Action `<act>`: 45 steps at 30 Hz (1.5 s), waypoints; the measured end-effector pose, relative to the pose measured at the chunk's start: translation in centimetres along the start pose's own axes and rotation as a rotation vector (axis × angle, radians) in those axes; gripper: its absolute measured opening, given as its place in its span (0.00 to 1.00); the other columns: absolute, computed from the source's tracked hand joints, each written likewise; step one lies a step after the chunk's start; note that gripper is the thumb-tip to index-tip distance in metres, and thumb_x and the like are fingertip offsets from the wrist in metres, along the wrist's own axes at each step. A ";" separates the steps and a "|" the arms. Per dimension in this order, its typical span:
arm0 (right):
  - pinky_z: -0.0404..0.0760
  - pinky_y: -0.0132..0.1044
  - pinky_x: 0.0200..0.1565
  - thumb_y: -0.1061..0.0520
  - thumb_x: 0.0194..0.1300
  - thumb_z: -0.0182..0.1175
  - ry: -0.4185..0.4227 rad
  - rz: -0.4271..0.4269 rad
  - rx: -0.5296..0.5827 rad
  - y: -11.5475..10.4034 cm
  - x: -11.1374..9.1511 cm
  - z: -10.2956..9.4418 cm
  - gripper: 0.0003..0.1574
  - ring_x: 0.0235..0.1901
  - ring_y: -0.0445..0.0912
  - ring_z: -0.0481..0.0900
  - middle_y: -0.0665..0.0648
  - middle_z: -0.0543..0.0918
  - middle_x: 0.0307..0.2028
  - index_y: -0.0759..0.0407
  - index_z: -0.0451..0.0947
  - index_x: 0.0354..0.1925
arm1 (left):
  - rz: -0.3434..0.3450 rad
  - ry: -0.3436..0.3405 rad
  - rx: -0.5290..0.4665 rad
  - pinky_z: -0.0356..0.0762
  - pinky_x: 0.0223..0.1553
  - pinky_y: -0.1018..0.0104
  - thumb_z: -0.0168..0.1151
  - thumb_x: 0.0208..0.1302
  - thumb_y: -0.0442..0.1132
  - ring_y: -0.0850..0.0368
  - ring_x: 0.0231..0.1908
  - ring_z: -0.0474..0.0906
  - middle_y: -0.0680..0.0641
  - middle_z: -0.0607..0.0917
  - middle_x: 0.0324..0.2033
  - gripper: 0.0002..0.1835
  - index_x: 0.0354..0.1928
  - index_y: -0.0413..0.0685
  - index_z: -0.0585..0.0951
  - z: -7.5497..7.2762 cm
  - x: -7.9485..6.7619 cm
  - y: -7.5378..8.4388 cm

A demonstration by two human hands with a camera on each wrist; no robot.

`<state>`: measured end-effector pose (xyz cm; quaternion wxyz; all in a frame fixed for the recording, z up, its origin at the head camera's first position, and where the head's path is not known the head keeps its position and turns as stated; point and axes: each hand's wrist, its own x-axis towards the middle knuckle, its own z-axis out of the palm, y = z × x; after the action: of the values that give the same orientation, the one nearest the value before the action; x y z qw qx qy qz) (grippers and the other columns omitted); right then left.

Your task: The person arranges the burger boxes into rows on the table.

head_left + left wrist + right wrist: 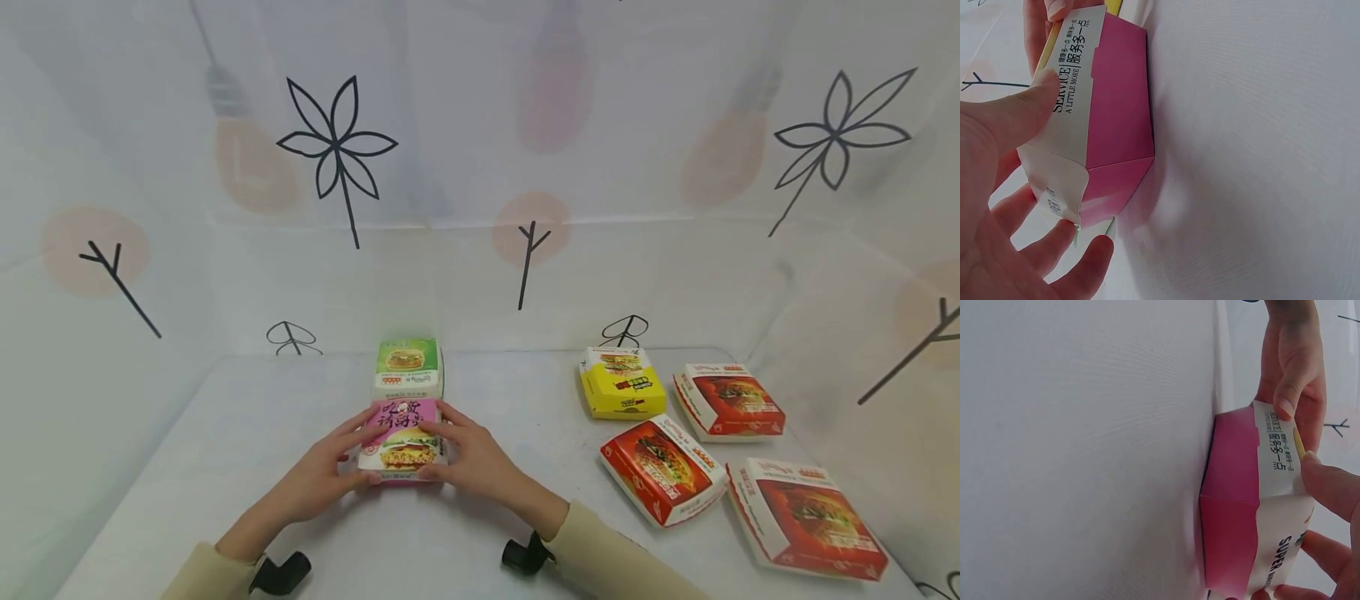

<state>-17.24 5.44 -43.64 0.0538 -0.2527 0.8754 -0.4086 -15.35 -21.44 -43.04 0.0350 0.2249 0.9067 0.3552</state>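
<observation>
A pink and white burger box (405,437) sits on the white-covered table, its pink lower side (1122,94) facing the person. My left hand (324,473) grips it from the left, with the thumb (1029,109) on the front edge and the fingers along the side. From the right, my right hand (480,457) holds the same box, its thumb (1329,481) also at the front edge and its fingers reaching over the top and side. Right behind stands a green and white burger box (408,367), in line with the pink one.
Over on the right lie a yellow burger box (622,385) and three red ones: one behind (731,402), one nearer the middle (663,471), one at the front right (810,518). A printed white curtain (465,283) rises along the table's back edge.
</observation>
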 end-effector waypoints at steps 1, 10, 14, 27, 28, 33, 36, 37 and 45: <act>0.62 0.57 0.68 0.42 0.58 0.72 -0.001 -0.001 -0.002 0.0 0.0 0.0 0.39 0.73 0.55 0.57 0.53 0.57 0.76 0.49 0.76 0.66 | -0.001 0.000 0.001 0.76 0.53 0.38 0.70 0.60 0.54 0.35 0.71 0.56 0.50 0.56 0.77 0.37 0.71 0.61 0.71 0.0 0.0 0.0; 0.62 0.58 0.68 0.42 0.59 0.71 -0.028 -0.013 -0.008 0.1 -0.3 -0.7 0.38 0.73 0.54 0.58 0.50 0.58 0.76 0.45 0.75 0.66 | -0.009 -0.004 0.013 0.74 0.55 0.37 0.70 0.60 0.54 0.36 0.72 0.56 0.51 0.56 0.77 0.37 0.71 0.61 0.71 0.0 0.0 0.1; 0.62 0.59 0.67 0.45 0.61 0.70 -0.046 -0.021 -0.001 0.1 -0.6 -1.3 0.36 0.72 0.54 0.59 0.51 0.61 0.75 0.43 0.75 0.66 | -0.024 -0.005 0.013 0.74 0.54 0.37 0.70 0.60 0.55 0.35 0.72 0.56 0.51 0.56 0.77 0.37 0.71 0.62 0.71 0.0 0.0 0.1; 0.74 0.53 0.61 0.51 0.65 0.68 -0.010 0.005 0.010 0.5 -1.0 -4.8 0.34 0.70 0.53 0.64 0.56 0.66 0.72 0.52 0.74 0.67 | -0.031 -0.007 -0.012 0.74 0.55 0.37 0.71 0.60 0.53 0.36 0.72 0.55 0.52 0.55 0.77 0.37 0.71 0.62 0.71 0.0 0.0 0.1; 0.74 0.54 0.61 0.51 0.65 0.68 -0.005 0.011 0.007 0.6 -1.1 -5.2 0.34 0.70 0.53 0.64 0.55 0.66 0.72 0.51 0.74 0.67 | -0.030 -0.005 -0.013 0.74 0.55 0.37 0.71 0.60 0.52 0.36 0.72 0.55 0.52 0.55 0.77 0.37 0.71 0.62 0.71 0.0 0.0 0.1; 0.73 0.55 0.61 0.49 0.64 0.68 0.029 0.043 -0.002 1.2 -1.7 -7.0 0.33 0.69 0.53 0.65 0.52 0.67 0.72 0.47 0.74 0.67 | -0.024 -0.004 -0.016 0.74 0.55 0.37 0.71 0.60 0.52 0.36 0.72 0.55 0.52 0.55 0.77 0.37 0.71 0.61 0.71 -0.1 -0.1 0.1; 0.73 0.56 0.61 0.48 0.64 0.68 0.053 0.059 -0.013 1.5 -2.2 -8.3 0.33 0.69 0.54 0.66 0.53 0.67 0.72 0.46 0.74 0.67 | -0.024 -0.007 -0.024 0.73 0.56 0.37 0.71 0.60 0.52 0.36 0.72 0.55 0.51 0.55 0.77 0.37 0.71 0.60 0.71 0.0 -0.1 0.0; 0.73 0.56 0.61 0.48 0.64 0.68 0.062 0.060 -0.025 1.6 -2.4 -8.8 0.33 0.69 0.55 0.66 0.53 0.67 0.72 0.47 0.74 0.67 | -0.023 -0.008 -0.025 0.73 0.56 0.37 0.71 0.59 0.52 0.36 0.72 0.55 0.51 0.55 0.77 0.37 0.71 0.60 0.71 0.0 -0.1 0.0; 0.76 0.54 0.59 0.46 0.64 0.69 0.118 0.074 -0.113 2.3 -4.7 -13.4 0.36 0.65 0.60 0.70 0.57 0.66 0.72 0.49 0.73 0.68 | -0.048 -0.007 -0.018 0.72 0.57 0.36 0.72 0.59 0.52 0.37 0.73 0.54 0.53 0.55 0.77 0.38 0.71 0.63 0.71 0.0 -0.1 0.2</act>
<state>-18.18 18.19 -37.05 0.0028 -0.1985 0.9073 -0.3706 -15.22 -21.35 -42.94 0.0486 0.2037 0.9085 0.3617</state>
